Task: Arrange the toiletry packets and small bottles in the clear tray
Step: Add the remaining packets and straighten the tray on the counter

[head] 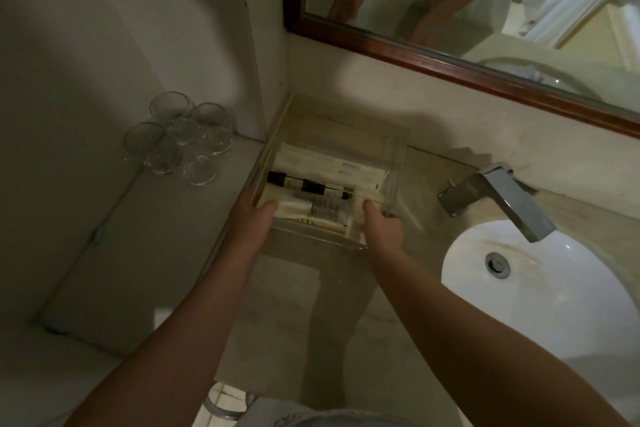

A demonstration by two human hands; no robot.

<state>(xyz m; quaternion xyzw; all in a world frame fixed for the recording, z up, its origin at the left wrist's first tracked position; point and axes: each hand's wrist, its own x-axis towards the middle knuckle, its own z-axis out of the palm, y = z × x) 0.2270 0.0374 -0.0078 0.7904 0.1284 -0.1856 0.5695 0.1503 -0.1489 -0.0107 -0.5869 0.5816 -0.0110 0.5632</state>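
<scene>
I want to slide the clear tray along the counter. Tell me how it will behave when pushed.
The tray looks like rigid clear plastic, so it should slide whole, not flex. The counter looks smooth, so little drag is likely. The bottles lie on their sides and may roll or shift inside if it stops sharply.

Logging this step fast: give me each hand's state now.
Left hand: fingers closed on the clear tray's left side.
Right hand: fingers closed on the tray's near right corner.
</scene>
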